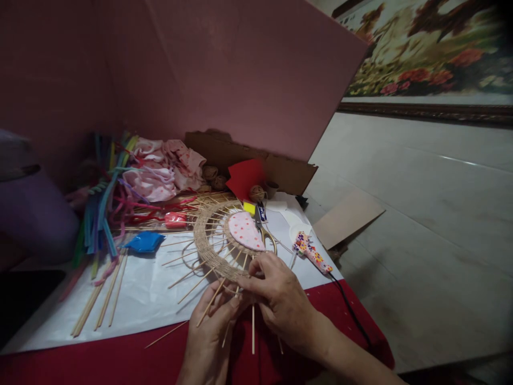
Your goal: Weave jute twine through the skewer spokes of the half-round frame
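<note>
A round woven piece (214,259) of brown twine on thin wooden sticks lies near the table's front edge, its stick ends spreading outward. A half-disc of pink dotted fabric (245,230) covers part of its centre. My left hand (212,318) is closed around the near rim and sticks from below, thumb on top. My right hand (280,299) pinches at the same rim from the right, its fingertips close to the left thumb. A short loop of twine shows between the hands; which fingers grip it is hidden. Gold-handled scissors (267,238) lie just beyond the right hand.
A patterned glue gun (310,251) with a black cord lies right. Pipe cleaners (100,208), a blue packet (145,242) and loose sticks (105,294) lie left. Behind are crumpled pink fabric (160,166), red sheet (245,179), twine balls (256,192) and cardboard (288,176).
</note>
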Action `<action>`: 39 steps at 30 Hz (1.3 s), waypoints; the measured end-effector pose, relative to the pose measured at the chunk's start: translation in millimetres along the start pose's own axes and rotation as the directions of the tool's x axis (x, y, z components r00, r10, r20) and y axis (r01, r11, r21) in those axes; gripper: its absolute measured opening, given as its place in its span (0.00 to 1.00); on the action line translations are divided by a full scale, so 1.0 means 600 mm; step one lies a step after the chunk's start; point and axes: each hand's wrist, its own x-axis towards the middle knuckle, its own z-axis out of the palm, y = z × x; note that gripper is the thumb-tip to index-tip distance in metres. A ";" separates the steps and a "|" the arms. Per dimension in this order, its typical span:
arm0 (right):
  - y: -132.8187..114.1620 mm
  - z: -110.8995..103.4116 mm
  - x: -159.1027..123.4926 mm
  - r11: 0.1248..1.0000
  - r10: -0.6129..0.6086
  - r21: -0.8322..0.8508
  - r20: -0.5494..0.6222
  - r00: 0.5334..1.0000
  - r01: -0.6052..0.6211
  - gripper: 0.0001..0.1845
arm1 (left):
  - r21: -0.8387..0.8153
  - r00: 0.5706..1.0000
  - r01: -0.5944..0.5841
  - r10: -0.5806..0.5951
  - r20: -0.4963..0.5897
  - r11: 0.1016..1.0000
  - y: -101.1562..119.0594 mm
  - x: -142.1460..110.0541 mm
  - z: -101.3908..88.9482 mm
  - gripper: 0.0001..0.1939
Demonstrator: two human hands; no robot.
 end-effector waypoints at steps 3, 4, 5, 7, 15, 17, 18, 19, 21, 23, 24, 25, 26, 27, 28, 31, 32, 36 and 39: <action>-0.001 0.000 -0.001 1.000 0.002 -0.020 0.007 1.000 -0.002 0.14 | -0.004 1.000 0.005 -0.005 -0.002 1.000 0.000 0.000 0.000 0.23; -0.001 -0.001 -0.001 1.000 0.001 -0.020 0.009 1.000 -0.001 0.14 | -0.005 1.000 0.005 -0.005 -0.005 1.000 0.000 0.000 0.000 0.23; -0.001 -0.002 -0.001 1.000 0.000 -0.018 0.011 1.000 0.000 0.14 | -0.004 1.000 0.005 -0.005 -0.010 1.000 0.000 0.001 0.000 0.23; 0.000 -0.004 0.000 1.000 0.002 -0.003 0.010 1.000 -0.002 0.15 | 0.007 0.999 0.012 -0.012 -0.030 1.000 0.001 0.001 0.001 0.23; -0.010 -0.005 0.011 1.000 0.007 0.011 0.006 1.000 -0.007 0.14 | 0.013 0.999 0.013 -0.012 -0.046 1.000 0.004 -0.003 0.005 0.22; -0.012 -0.003 0.015 1.000 -0.013 -0.011 0.024 1.000 0.013 0.13 | 0.008 0.998 0.007 -0.007 -0.058 1.000 0.003 -0.003 0.004 0.21; -0.013 -0.002 0.018 1.000 -0.019 -0.021 0.033 0.999 0.019 0.12 | 0.005 0.998 0.002 -0.001 -0.057 1.000 0.002 -0.003 0.003 0.20; -0.014 -0.001 0.019 0.999 -0.021 -0.030 0.040 0.999 0.022 0.11 | 0.003 0.999 -0.003 0.003 -0.049 1.000 0.001 -0.002 0.002 0.19; -0.014 0.001 0.022 0.999 -0.027 -0.045 0.049 0.998 0.030 0.10 | 0.001 0.999 -0.005 0.005 -0.032 1.000 -0.002 0.001 -0.002 0.19; -0.014 0.003 0.023 0.997 -0.040 -0.061 0.057 0.998 0.043 0.09 | -0.001 1.000 0.002 -0.002 -0.024 1.000 -0.004 0.003 -0.006 0.19; -0.014 0.004 0.023 0.996 -0.047 -0.070 0.056 0.997 0.051 0.08 | -0.002 1.000 0.007 -0.007 -0.027 1.000 -0.005 0.004 -0.008 0.19; -0.013 0.006 0.022 0.995 -0.054 -0.078 0.054 0.997 0.058 0.08 | -0.004 0.999 0.012 -0.012 -0.032 1.000 -0.005 0.004 -0.010 0.19; -0.013 0.008 0.022 0.994 -0.060 -0.085 0.049 0.997 0.064 0.08 | -0.007 0.999 0.016 -0.016 -0.034 1.000 -0.005 0.004 -0.011 0.19; -0.013 0.010 0.021 0.994 -0.065 -0.090 0.042 0.997 0.069 0.09 | -0.011 0.999 0.018 -0.018 -0.034 1.000 -0.006 0.005 -0.013 0.20; -0.013 0.012 0.020 0.993 -0.067 -0.095 0.035 0.997 0.070 0.09 | -0.014 0.999 0.022 -0.023 -0.038 1.000 -0.006 0.005 -0.015 0.20; -0.013 0.016 0.018 0.992 -0.076 -0.099 0.027 0.997 0.078 0.09 | -0.013 0.997 0.036 -0.037 -0.067 0.999 -0.008 0.006 -0.018 0.22; -0.013 0.016 0.018 0.992 -0.076 -0.098 0.027 0.997 0.078 0.09 | -0.012 0.997 0.036 -0.037 -0.071 0.999 -0.009 0.007 -0.019 0.23; -0.015 0.011 0.021 0.996 -0.064 -0.065 0.033 0.997 0.066 0.09 | 0.000 0.999 0.022 -0.022 -0.044 1.000 -0.008 0.008 -0.017 0.22; -0.016 0.003 0.021 1.000 -0.023 -0.009 0.011 1.000 0.023 0.10 | 0.002 0.999 0.010 -0.010 -0.045 1.000 -0.007 0.007 -0.013 0.23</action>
